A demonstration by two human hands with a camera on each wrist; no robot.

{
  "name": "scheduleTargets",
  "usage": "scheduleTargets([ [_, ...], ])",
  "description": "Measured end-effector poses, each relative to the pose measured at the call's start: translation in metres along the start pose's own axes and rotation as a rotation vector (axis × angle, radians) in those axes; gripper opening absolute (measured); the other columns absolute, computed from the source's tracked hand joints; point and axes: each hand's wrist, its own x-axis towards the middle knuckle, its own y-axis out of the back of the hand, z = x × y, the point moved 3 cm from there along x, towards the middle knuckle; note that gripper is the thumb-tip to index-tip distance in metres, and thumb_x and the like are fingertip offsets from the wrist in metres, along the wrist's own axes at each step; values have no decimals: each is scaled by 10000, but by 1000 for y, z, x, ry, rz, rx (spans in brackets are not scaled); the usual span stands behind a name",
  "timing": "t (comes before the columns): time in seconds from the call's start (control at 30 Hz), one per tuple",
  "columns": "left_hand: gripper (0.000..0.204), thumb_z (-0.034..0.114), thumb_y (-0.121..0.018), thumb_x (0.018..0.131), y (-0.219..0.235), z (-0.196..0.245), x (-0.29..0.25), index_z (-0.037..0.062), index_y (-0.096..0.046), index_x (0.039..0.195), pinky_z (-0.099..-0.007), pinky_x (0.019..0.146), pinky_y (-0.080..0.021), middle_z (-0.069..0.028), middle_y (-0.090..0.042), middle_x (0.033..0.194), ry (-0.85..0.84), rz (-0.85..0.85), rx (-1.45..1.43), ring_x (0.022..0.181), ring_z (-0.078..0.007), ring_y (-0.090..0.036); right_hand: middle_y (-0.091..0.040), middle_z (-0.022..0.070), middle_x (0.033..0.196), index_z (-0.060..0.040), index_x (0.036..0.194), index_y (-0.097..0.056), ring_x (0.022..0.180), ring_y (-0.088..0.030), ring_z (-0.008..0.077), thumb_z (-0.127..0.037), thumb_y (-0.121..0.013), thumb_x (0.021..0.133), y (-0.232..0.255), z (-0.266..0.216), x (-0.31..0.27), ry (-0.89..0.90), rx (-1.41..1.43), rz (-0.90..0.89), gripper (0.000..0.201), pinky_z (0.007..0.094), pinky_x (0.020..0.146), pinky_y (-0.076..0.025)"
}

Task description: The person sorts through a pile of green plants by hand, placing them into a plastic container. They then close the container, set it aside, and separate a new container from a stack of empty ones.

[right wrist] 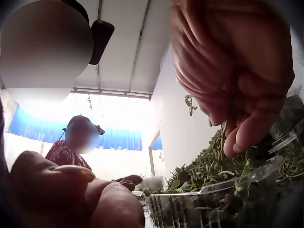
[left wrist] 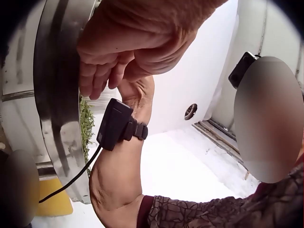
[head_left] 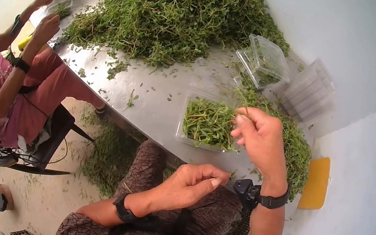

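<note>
My right hand [head_left: 261,138] pinches a thin green sprig [right wrist: 222,137] between thumb and fingers, close over the right side of a clear plastic tub [head_left: 179,128]. Leafy green sprigs [head_left: 207,123] fill that tub to its rim. Nearer my lap is my left hand [head_left: 186,186], its thumb laid against the bent index finger. A small green bit shows beside the left fingertips; I cannot tell whether they hold it. In the left wrist view, the left palm hides what lies between those fingers.
A large heap of greens [head_left: 176,14] covers the metal table's [head_left: 151,96] far side. Another pile [head_left: 295,151] lies right of my hand. Lidded clear boxes [head_left: 265,63] and stacked clear tubs [head_left: 311,91] stand behind. Another person [head_left: 12,86] sits at the left.
</note>
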Motion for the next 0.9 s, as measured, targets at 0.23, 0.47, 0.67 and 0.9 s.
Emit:
scheduleTargets([
  [0.23,302,137,-488,1028,3,13,-2,-55,-593,1235,-308,951,-477,-107,-662,1113,50,-36,-33,1030,-153,-609,-657,42,750,54,1035,-651,643,-627,77,-89,-589,933,14,-3,-11,5,96,123,186,241,540,-473],
  [0.47,294,123,-472,1030,5,19,-2,-60,-597,1223,-323,960,-484,-124,-668,1123,7,-22,-5,1017,-176,-639,-633,67,655,30,989,-675,551,-544,94,-84,-603,924,20,6,-13,219,-225,329,149,250,525,-437],
  [0.67,289,117,-533,1000,3,32,-2,-23,-578,1249,-254,719,-526,-76,-678,1066,-93,99,-38,937,-139,-640,-600,139,680,6,941,-661,543,-572,181,-78,-632,895,12,-7,-48,188,-87,120,100,306,520,-450],
  [0.9,361,100,-586,970,-3,40,-2,-12,-519,1307,-264,668,-521,-74,-611,1100,-184,159,-29,815,-109,-606,-634,159,719,-10,886,-649,601,-622,343,-25,-654,814,-16,-9,-81,334,-172,121,74,380,505,-467],
])
